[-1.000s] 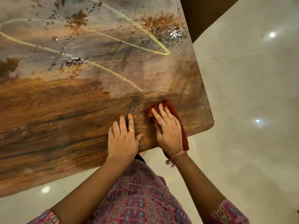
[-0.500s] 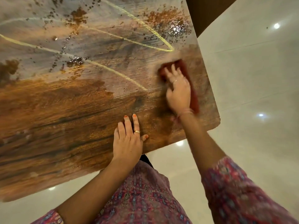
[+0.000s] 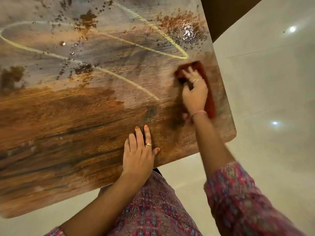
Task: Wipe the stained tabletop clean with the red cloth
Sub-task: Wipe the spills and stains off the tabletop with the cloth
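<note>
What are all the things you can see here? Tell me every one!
Tabletop: one, brown wood grain, fills the left and middle of the view.
Red cloth: one, red, flat on the tabletop near its right edge, under the right hand.
Brown stains: several wet patches and many specks, brown, across the far part of the tabletop.
Yellow lines: thin looping streaks, pale yellow, over the far part of the tabletop.
Floor: one, shiny white tiles, right of and below the tabletop.
Rings: one on each hand, metallic.
Wrist band: one, pink, right wrist.
Sleeves: pink patterned, at the bottom.
Left hand: flat on the tabletop, near edge.
Right hand: pressing the cloth, blurred.
</note>
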`<state>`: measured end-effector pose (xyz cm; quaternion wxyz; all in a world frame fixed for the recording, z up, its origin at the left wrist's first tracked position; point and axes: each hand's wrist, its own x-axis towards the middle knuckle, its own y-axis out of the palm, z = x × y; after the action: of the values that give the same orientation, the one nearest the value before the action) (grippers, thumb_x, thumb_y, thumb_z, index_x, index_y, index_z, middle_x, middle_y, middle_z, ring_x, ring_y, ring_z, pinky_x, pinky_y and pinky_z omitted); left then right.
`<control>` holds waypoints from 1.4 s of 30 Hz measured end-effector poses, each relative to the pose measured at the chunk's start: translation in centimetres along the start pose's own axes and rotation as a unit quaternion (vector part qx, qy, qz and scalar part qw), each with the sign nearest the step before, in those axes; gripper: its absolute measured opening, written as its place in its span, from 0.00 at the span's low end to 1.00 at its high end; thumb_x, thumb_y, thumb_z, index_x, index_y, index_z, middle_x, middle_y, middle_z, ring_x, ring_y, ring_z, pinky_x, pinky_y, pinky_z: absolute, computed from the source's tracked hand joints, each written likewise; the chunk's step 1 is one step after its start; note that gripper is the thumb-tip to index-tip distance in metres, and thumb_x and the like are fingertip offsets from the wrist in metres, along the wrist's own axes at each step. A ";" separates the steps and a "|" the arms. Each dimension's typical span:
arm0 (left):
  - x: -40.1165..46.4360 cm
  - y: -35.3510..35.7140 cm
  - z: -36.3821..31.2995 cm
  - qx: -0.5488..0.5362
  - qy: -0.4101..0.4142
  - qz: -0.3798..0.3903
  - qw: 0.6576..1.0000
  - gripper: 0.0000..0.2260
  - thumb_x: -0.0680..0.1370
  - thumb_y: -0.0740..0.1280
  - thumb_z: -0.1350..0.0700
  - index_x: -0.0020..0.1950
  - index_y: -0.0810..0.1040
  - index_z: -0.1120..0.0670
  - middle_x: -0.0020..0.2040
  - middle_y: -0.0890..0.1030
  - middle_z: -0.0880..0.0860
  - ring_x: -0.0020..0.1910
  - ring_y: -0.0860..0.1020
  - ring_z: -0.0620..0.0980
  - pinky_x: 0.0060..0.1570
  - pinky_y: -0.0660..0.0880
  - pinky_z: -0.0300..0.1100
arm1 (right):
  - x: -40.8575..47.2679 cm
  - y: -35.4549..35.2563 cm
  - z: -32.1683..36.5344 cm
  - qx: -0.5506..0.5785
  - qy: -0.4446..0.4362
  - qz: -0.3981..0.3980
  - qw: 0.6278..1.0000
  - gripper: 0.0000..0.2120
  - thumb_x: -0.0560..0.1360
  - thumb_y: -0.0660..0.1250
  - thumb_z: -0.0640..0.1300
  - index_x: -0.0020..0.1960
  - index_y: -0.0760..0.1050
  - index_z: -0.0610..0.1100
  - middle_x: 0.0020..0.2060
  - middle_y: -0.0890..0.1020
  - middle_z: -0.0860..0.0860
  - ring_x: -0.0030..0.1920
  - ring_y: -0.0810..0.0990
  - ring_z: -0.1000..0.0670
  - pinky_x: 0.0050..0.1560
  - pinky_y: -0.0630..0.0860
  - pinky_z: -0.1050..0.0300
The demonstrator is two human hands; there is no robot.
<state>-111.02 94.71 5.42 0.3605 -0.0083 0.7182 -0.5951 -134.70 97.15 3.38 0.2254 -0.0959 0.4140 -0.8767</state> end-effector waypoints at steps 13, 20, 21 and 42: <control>0.3 -2.5 4.3 -0.139 -0.014 -0.073 0.988 0.37 0.73 0.69 0.45 0.73 0.62 0.64 0.62 0.73 0.63 0.58 0.72 0.63 0.57 0.73 0.54 | -1.1 -2.2 -3.7 -0.127 0.022 -0.039 0.991 0.23 0.73 0.65 0.46 0.67 0.73 0.43 0.69 0.64 0.37 0.72 0.61 0.37 0.74 0.54 0.48; 1.9 -2.2 9.6 -0.171 -0.133 -0.059 0.974 0.48 0.69 0.69 0.37 0.75 0.53 0.65 0.72 0.61 0.66 0.70 0.59 0.64 0.70 0.55 0.53 | -8.3 4.7 4.0 -0.116 -0.079 0.064 0.988 0.26 0.71 0.62 0.42 0.69 0.70 0.46 0.71 0.68 0.46 0.74 0.62 0.45 0.73 0.54 0.45; 2.0 -2.1 9.7 -0.172 -0.134 -0.059 0.974 0.48 0.69 0.71 0.39 0.75 0.54 0.65 0.72 0.61 0.66 0.70 0.59 0.64 0.70 0.54 0.53 | -10.8 6.1 5.6 -0.100 -0.146 0.131 0.975 0.27 0.69 0.63 0.41 0.68 0.71 0.46 0.71 0.69 0.46 0.73 0.63 0.46 0.73 0.53 0.47; 1.6 -1.5 10.4 -0.172 -0.118 -0.091 0.974 0.50 0.69 0.64 0.31 0.76 0.52 0.64 0.74 0.59 0.63 0.72 0.58 0.60 0.71 0.56 0.50 | -6.3 5.7 6.4 -0.161 -0.353 0.259 0.884 0.26 0.70 0.63 0.36 0.67 0.71 0.48 0.70 0.71 0.51 0.72 0.66 0.50 0.73 0.54 0.48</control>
<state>-107.38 84.73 5.59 0.3805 -0.2059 0.7584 -0.4875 -125.05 92.56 3.20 0.5572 -0.3235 0.4530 -0.6162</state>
